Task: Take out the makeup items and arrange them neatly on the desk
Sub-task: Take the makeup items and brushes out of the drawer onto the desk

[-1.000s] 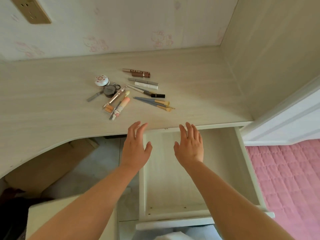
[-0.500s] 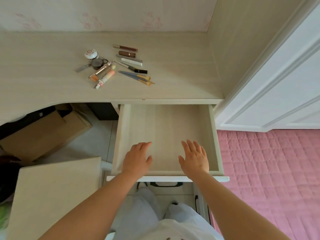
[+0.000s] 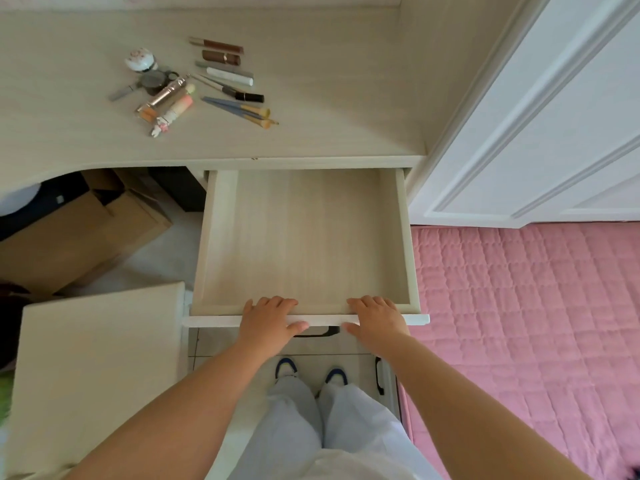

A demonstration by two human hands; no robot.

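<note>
Resting on the drawer (image 3: 304, 237) front, both hands, left (image 3: 266, 323) and right (image 3: 377, 322), lay flat, fingers hiding its handle (image 3: 317, 332); makeup (image 3: 194, 86) sat jumbled on the desk (image 3: 329, 98).

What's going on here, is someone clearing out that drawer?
Seemingly yes. A person stands at a pulled-out drawer with nothing visible inside. The left hand and right hand both rest on its front edge. The makeup items, brushes, tubes and a small round pot, lie in a loose cluster on the desk.
</note>
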